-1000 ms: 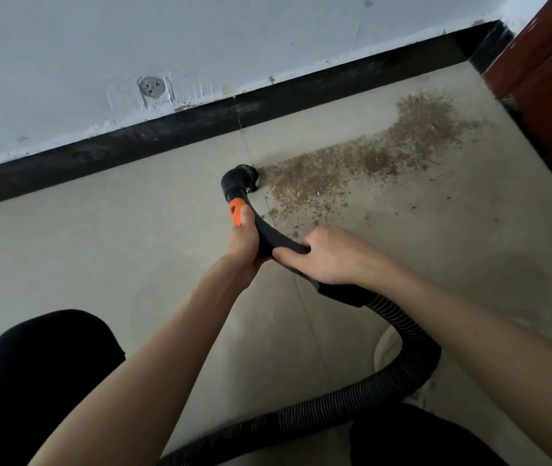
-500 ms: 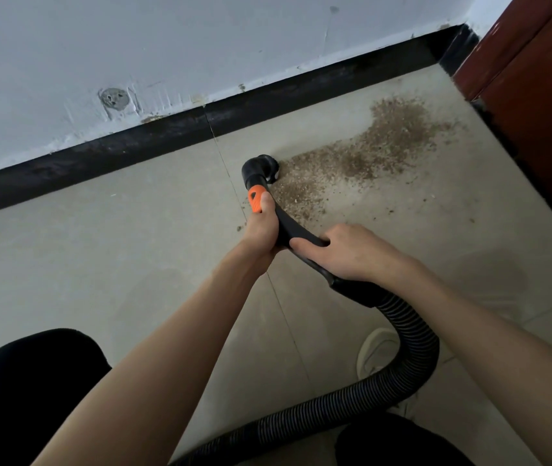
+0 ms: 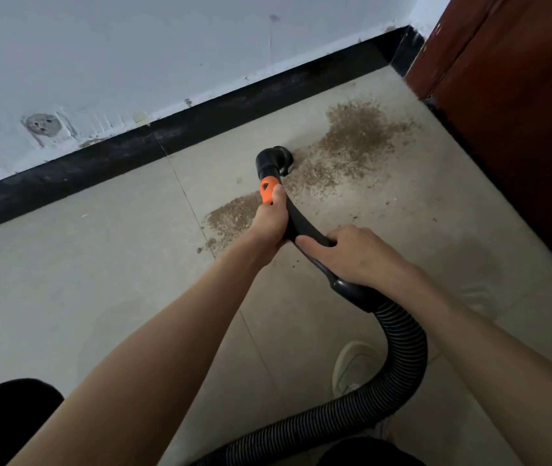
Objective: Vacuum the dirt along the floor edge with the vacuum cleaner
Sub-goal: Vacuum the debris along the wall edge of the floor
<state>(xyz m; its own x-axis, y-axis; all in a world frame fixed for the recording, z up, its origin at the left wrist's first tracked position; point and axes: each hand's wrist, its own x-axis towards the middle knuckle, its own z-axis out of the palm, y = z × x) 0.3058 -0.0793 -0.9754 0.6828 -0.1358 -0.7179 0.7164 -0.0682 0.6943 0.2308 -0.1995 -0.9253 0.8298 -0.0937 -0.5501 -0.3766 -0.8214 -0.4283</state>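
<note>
Black curved rigid plastic vacuum handle tube (image 3: 301, 227) with orange button: left hand (image 3: 269, 223) wrapped near button, right hand (image 3: 355, 253) wrapped lower. Nozzle (image 3: 276, 159) on floor amid brown gritty dirt (image 3: 352, 136). Ribbed black hose (image 3: 399, 351) likely light, flexible; steer from stiff tube.

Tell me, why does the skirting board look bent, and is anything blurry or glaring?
Head view: the wide-angle lens bows the black skirting board; light is soft and even, with no glare; the dirt and the nozzle look slightly soft; both forearms loom large near the frame's lower edge.
</note>
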